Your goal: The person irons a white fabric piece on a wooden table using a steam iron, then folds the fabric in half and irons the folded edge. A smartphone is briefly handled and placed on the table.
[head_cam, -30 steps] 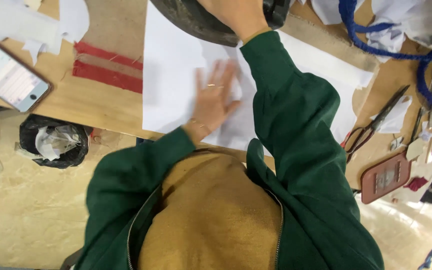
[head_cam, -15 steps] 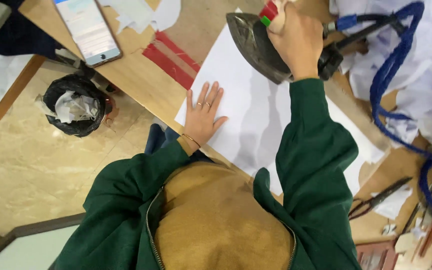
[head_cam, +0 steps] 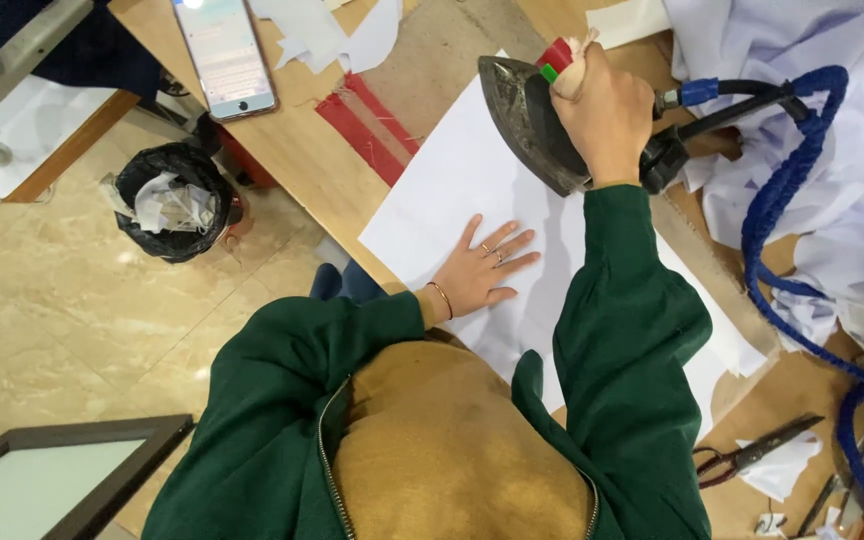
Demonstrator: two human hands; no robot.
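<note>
Left hand (head_cam: 480, 270) flat on the white fabric sheet (head_cam: 452, 190), palm down, fingers spread wide and pointing to the far right. Holding nothing, just pressing on the sheet. Thin rings on two fingers, a thin bracelet at the wrist. Left arm bent, in a dark green jacket sleeve, coming up from the near side.

Right hand (head_cam: 604, 115) closed tight around the handle of the steam iron (head_cam: 537, 120). Right arm stretched out straight toward the far side, green sleeve up to the wrist. Iron tipped up on its side, dark flat bottom facing left, pointed tip toward the far side. Iron over the far part of the white sheet, just beyond the left hand. Cannot tell if it touches the sheet. Red and green bits at the top of the handle, by the thumb.

Blue-wrapped hose (head_cam: 782, 210) running from the back of the iron, curling off to the right and down the near right side.

White sheet lying on the wooden table (head_cam: 312, 160). Two red strips (head_cam: 367, 125) just left of the sheet. Phone (head_cam: 225, 55) with a lit screen at the far left of the table. White cloth (head_cam: 832, 120) piled on the far right. Scissors (head_cam: 752, 455) on the near right. Black bin (head_cam: 174, 202) full of scraps on the floor, left of the table.
</note>
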